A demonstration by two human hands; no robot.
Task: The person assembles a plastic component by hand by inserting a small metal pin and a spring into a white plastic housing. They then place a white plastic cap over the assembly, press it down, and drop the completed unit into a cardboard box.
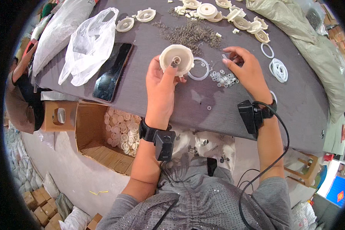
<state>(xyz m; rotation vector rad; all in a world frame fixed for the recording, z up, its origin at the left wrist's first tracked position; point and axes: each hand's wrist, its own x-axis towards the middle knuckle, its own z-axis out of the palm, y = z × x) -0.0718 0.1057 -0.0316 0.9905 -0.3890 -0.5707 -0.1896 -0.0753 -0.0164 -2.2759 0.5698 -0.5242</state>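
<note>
My left hand (161,82) grips a round cream plastic cap (176,58) by its rim, tilted up above the table. Its thumb presses at the cap's central hub, where a small ring shows. To the right, the fingers of my right hand (244,67) are drawn together in a pinch; what lies between the tips is too small to name. Under that hand is a cluster of small translucent washers (224,79). One white sealing ring (199,69) lies flat between the hands, partly behind the cap. Beyond them spreads a heap of small metal springs (195,32).
More cream caps (235,17) lie along the far edge. White rings (278,70) are stacked at right, beside a large wrapped bag (306,50). A phone (113,73) and a plastic bag (89,46) sit at left. Below stands a cardboard box (90,122) of caps. Another person's arm (23,65) shows far left.
</note>
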